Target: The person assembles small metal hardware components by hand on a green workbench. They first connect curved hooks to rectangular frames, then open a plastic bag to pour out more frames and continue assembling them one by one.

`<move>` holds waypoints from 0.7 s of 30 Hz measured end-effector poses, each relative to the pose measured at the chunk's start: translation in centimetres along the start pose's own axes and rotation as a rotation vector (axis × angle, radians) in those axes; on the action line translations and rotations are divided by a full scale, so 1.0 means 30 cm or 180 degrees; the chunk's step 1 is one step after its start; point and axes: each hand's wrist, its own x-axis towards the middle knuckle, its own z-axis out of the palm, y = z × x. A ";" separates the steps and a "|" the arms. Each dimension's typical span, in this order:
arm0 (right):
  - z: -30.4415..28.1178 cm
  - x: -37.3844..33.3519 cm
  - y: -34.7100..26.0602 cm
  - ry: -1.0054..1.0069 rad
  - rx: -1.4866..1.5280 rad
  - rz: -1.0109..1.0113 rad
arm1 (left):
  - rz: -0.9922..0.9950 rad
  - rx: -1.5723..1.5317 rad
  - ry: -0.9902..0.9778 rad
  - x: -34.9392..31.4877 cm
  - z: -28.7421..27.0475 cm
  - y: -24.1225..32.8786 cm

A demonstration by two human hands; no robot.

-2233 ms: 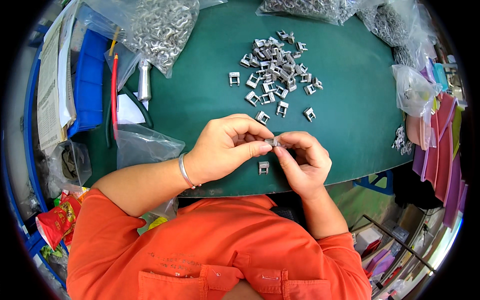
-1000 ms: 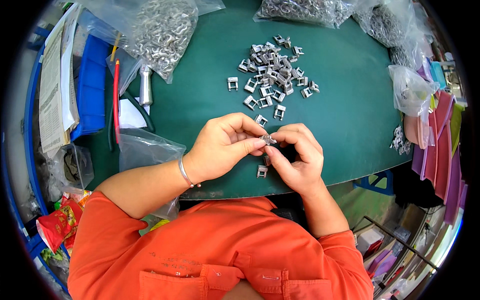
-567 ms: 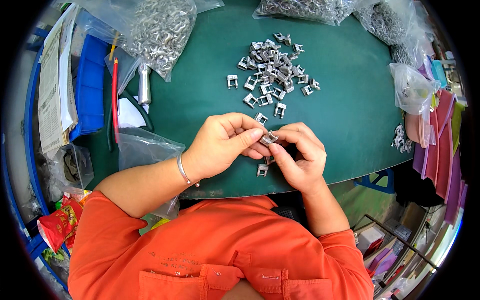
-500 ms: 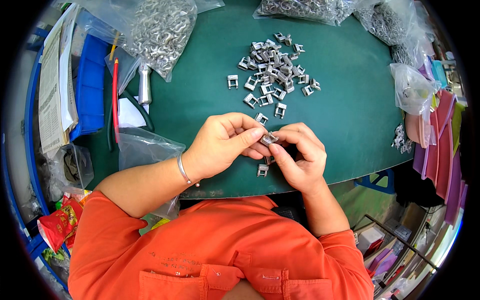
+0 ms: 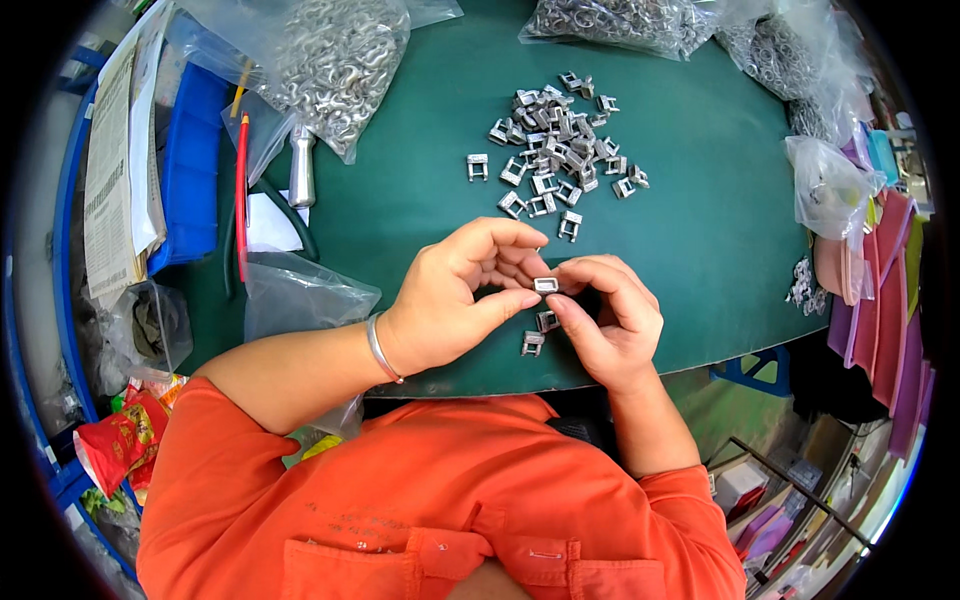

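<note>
Well beyond left hand (image 5: 435, 285), clear bag (image 5: 349, 152) of curved metal pieces (image 5: 345, 75)

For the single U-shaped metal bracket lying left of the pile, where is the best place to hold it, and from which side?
I would pinch the U-shaped metal bracket by both crossbar ends, from above: the thicker bar is its far side, the thinner prongs its near side, and it seems to lie flat, with the bracket pile to its right.

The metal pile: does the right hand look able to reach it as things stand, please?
Probably yes, though the right hand pinches a metal part; only green tabletop lies between hand and pile.
</note>
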 end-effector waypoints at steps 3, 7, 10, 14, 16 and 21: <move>0.007 -0.004 0.008 0.0059 0.0030 -0.0240 | 0.0502 0.0560 0.0005 -0.012 0.007 -0.004; -0.013 0.017 -0.003 -0.0032 -0.0072 -0.0292 | 0.1616 0.2229 -0.0136 -0.007 0.002 0.031; -0.062 0.068 -0.026 -0.0047 -0.0926 0.0180 | 0.1766 0.2664 -0.0605 -0.033 -0.005 0.019; -0.048 0.113 0.014 -0.0058 -0.1958 0.0322 | 0.1495 0.2550 -0.0748 -0.030 -0.005 0.023; -0.035 0.125 0.027 -0.0095 -0.2325 -0.0096 | 0.1496 0.2412 -0.0666 -0.016 -0.014 0.014; -0.029 0.093 0.034 0.0031 -0.1098 -0.0050 | 0.0129 0.1352 -0.0058 -0.005 -0.015 0.023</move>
